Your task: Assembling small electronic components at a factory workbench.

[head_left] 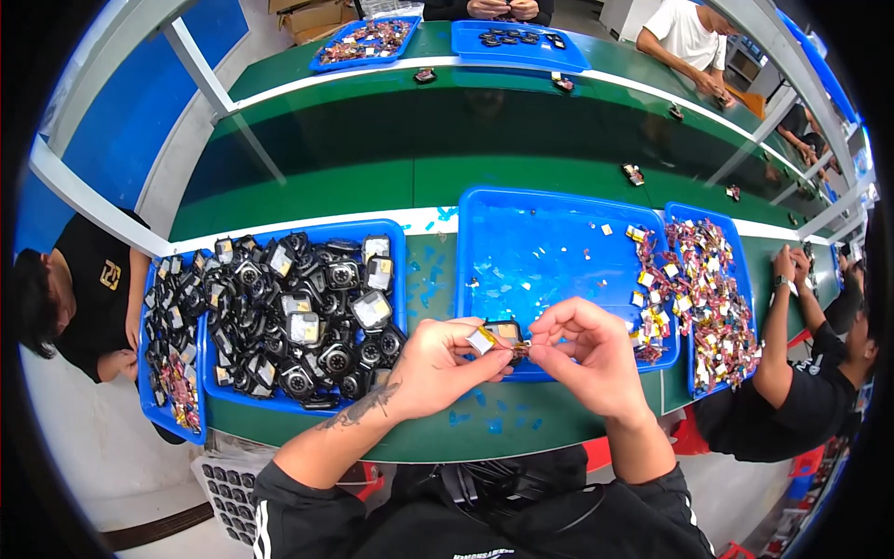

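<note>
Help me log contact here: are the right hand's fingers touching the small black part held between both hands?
Touching. The head view shows the right hand with its fingers pinched onto the small black part, no gap between them.

Both forearms entered from the lower edge of the frame and converged toward its centre. The left forearm, bare below a dark sleeve with white stripes and tattooed along its outer side, ran up and to the right. The left hand (438,363) sat just left of centre, back of the hand facing up, thumb and fingers pinched together and pointing right. The right forearm rose almost straight from the lower middle. The right hand (591,349) was curled, knuckles uppermost, its fingertips (540,334) pinched and meeting those of the left hand.
</note>
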Available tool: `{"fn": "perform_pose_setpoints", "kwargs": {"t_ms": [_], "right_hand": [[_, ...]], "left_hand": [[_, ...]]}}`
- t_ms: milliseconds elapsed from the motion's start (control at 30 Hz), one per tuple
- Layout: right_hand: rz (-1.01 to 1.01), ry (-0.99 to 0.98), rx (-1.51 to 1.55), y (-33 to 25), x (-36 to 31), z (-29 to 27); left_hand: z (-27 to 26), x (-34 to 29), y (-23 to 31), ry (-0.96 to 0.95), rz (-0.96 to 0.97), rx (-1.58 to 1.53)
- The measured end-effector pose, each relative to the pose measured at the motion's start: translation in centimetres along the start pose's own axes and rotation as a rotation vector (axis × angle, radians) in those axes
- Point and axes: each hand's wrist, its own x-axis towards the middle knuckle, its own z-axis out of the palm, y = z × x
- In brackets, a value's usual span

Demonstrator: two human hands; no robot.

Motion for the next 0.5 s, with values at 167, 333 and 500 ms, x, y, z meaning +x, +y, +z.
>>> {"fn": "perform_pose_setpoints", "kwargs": {"t_ms": [167, 333, 500], "right_hand": [[-0.030, 0.063, -0.141, -0.5, -0.1, 0.8], [-0.113, 0.159, -0.238, 0.5, 0.1, 2.1], [-0.181, 0.219, -0.297, 1.1, 0.3, 2.4]], "left_hand": [[0.3, 0.0, 0.0, 0.075, -0.058, 0.033], [0.4, 0.0, -0.1, 0.067, 0.143, 0.179], [0.3, -0.1, -0.2, 0.075, 0.145, 0.141]]}}
